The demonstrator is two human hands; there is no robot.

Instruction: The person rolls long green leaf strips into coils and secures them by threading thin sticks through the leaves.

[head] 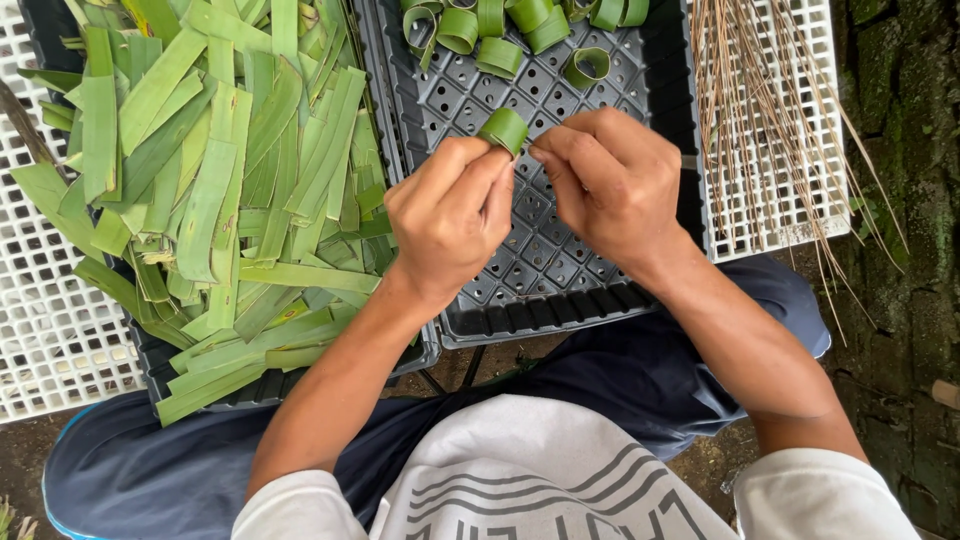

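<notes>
Presently both hands, left hand (452, 213) and right hand (610, 183), pinch one rolled leaf ring (504, 129) between them at frame centre, above the black tray (560, 270); its opening apparently faces upward-left.

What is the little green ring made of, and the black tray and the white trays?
The green ring held by both hands looks like a rolled strip of fresh leaf: matte green with fine lengthwise veins, matching the cut leaf strips piled on the left. The black tray seems moulded plastic, slightly shiny, with regular square cells and holes. The white trays look like plastic too, with an even, stiff grid.
</notes>
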